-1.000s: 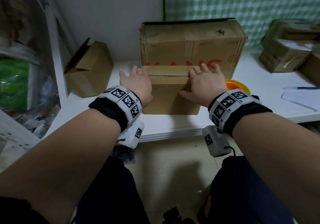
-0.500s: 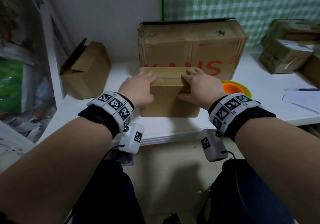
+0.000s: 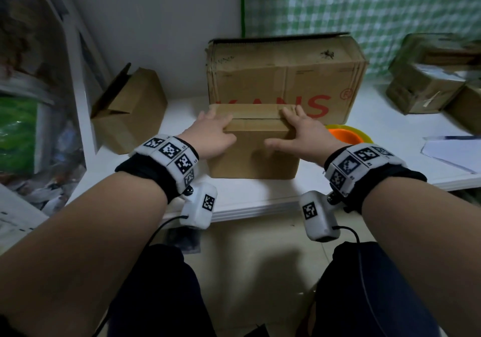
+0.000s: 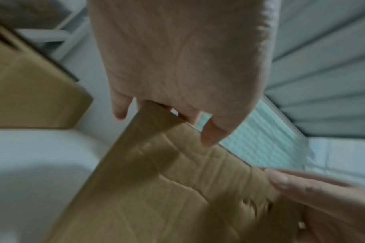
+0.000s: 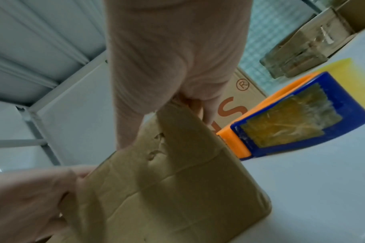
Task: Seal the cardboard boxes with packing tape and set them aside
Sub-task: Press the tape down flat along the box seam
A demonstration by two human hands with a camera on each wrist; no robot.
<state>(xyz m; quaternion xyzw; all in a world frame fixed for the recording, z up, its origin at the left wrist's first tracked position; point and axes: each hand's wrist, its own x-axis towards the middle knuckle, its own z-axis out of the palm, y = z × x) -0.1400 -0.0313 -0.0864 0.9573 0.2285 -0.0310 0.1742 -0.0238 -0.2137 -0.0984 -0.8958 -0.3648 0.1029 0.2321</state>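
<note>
Since the earlier frames both hands have slid inward along the top of the small box (image 3: 253, 149) and come a little toward the person, so the fingers that reached over its far edge now lie nearer the seam between the two top flaps.

Nearest the person, the small box stands close to the front edge of the white tabletop (image 3: 260, 201), its long axis running left to right across the body. The left hand (image 3: 210, 134) lies on the box's top left corner, fingers straight and flat on the cardboard with the thumb down the near face. The right hand (image 3: 302, 132) mirrors it on the top right corner, fingers likewise spread and pressing, gripping nothing. Both are equally near; the box sits directly between and under them.

Just beyond the right hand, at the box's right end, lies the tape dispenser (image 5: 292, 118), orange and blue, on the tabletop. It is on the right hand's side and well apart from the left, so the right hand looks the better one to fetch it while the left keeps the flaps down. The seam runs along the box's long axis, so the tape would likely be drawn left to right.

Farther back stands a large carton (image 3: 283, 76) with red lettering against the wall, an open box (image 3: 130, 110) toward the back left, and stacked boxes (image 3: 432, 76) at the far right
</note>
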